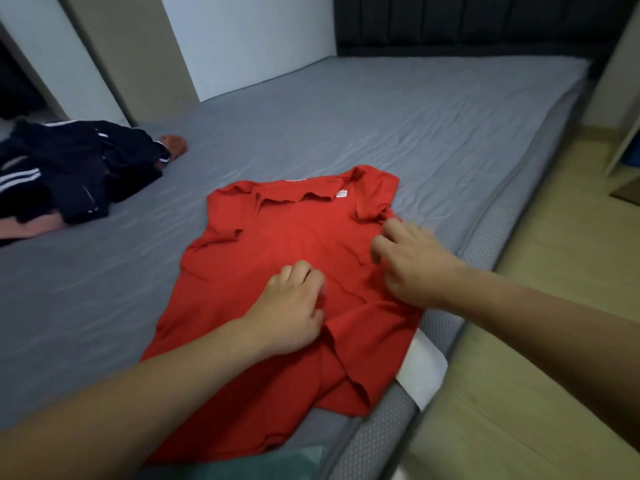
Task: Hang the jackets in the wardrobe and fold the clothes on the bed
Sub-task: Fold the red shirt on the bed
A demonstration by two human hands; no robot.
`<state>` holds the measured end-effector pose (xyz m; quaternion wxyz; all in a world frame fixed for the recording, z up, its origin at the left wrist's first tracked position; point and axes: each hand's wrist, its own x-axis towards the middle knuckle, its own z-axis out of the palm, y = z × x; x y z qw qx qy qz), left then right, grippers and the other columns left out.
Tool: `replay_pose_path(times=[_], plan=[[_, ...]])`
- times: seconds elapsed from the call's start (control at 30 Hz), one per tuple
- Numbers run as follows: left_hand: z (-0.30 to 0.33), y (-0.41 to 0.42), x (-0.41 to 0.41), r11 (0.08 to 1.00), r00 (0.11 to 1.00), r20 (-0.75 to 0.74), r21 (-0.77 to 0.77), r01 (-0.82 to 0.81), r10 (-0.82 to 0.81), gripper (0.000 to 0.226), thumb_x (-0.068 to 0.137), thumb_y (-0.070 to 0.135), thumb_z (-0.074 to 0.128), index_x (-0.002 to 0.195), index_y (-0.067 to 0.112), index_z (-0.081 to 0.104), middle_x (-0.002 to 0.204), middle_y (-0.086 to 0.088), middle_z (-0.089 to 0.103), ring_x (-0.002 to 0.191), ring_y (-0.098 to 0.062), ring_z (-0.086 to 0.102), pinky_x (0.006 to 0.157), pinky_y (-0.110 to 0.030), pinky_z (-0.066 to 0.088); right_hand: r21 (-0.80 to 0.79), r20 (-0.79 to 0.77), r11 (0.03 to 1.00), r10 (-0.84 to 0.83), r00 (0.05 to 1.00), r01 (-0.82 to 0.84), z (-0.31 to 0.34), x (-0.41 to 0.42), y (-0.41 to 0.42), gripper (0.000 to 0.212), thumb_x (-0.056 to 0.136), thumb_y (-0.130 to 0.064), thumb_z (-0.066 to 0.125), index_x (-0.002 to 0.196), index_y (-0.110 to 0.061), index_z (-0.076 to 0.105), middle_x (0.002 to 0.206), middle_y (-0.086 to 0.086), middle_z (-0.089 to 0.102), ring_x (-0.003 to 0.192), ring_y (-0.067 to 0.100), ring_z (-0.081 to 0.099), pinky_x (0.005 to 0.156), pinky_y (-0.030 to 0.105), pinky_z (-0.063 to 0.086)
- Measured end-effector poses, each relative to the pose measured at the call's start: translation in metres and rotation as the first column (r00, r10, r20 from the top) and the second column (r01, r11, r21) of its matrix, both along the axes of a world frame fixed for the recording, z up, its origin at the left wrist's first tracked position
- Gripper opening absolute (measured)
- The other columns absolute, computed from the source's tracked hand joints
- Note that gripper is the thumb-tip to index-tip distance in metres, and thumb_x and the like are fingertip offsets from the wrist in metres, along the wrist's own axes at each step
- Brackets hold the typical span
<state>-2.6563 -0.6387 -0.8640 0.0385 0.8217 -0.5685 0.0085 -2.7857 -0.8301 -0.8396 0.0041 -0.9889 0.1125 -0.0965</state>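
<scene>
Bed [346, 109] with grey sheet fills most of the view, dark headboard [467, 26] at 1 o'clock. Red polo shirt [277, 244] lies spread at centre, collar toward 12 o'clock, hem toward 6, its right edge near the mattress side. Pile of dark navy clothes [69, 174] with white stripes sits at 9 o'clock, well apart from the shirt, something pink under it. Left hand [291, 306] rests on mid-shirt, fingers curled, bunching the fabric. Right hand [408, 261] at 3 o'clock of the shirt, fingers bent onto the cloth by the sleeve; actual pinch unclear. White tag [422, 368] hangs off the mattress edge at 5 o'clock.
</scene>
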Motion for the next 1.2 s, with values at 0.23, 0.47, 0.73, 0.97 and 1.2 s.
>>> replay_pose_path(times=[0.23,0.47,0.73,0.97,1.2], plan=[[0.035,0.089,-0.021,0.756,0.976,-0.215,0.645,0.110,0.041,0.078,0.059,0.076,0.060,0.116,0.027,0.040,0.112,0.001,0.044,0.106,-0.023,0.048,0.091,-0.035,0.045,0.096,-0.565,0.982,0.191,0.803,-0.166,0.031,-0.020,0.073,0.093,0.062,-0.086,0.054,0.131,-0.028,0.033,0.123,-0.002,0.047,0.110,0.024,0.053,0.096,0.043,0.042],[0.030,0.072,-0.020,0.890,0.992,0.094,0.456,0.029,-0.081,0.037,0.082,0.028,0.055,0.118,0.020,0.056,0.114,-0.011,0.064,0.103,-0.034,0.063,0.079,-0.035,0.048,-0.145,-0.633,0.988,-0.131,0.763,0.049,0.024,-0.005,0.111,0.101,0.069,-0.081,0.055,0.140,-0.016,0.026,0.134,0.009,0.049,0.122,0.032,0.050,0.101,0.052,0.033],[0.042,0.111,-0.004,0.917,0.969,0.247,0.381,-0.119,0.023,0.032,0.079,0.017,0.047,0.110,0.024,0.051,0.109,-0.009,0.065,0.099,-0.035,0.065,0.066,-0.035,0.038,-0.304,-0.716,0.943,-0.321,0.620,0.137,0.033,0.008,0.133,0.059,0.093,-0.031,0.052,0.146,-0.011,0.035,0.148,0.012,0.041,0.134,0.039,0.040,0.104,0.067,0.028],[0.064,0.115,-0.021,0.852,0.971,0.240,0.510,-0.119,-0.008,0.032,0.086,0.027,0.045,0.112,0.019,0.060,0.117,-0.008,0.064,0.107,-0.032,0.062,0.077,-0.034,0.046,-0.294,-0.715,0.926,-0.378,0.588,0.237,0.097,-0.051,0.069,0.017,0.089,-0.028,0.058,0.099,-0.021,0.070,0.091,0.003,0.065,0.108,0.030,0.062,0.092,0.042,0.051],[0.068,0.071,-0.004,0.682,0.997,-0.021,0.730,-0.032,0.069,0.031,0.090,0.012,0.044,0.110,0.007,0.067,0.116,-0.014,0.068,0.094,-0.027,0.063,0.071,-0.029,0.047,-0.176,-0.977,0.767,-0.214,-0.012,0.617,0.115,-0.063,0.045,0.041,0.091,-0.012,0.033,0.115,0.002,0.065,0.092,0.010,0.076,0.084,0.024,0.073,0.073,0.036,0.053]])
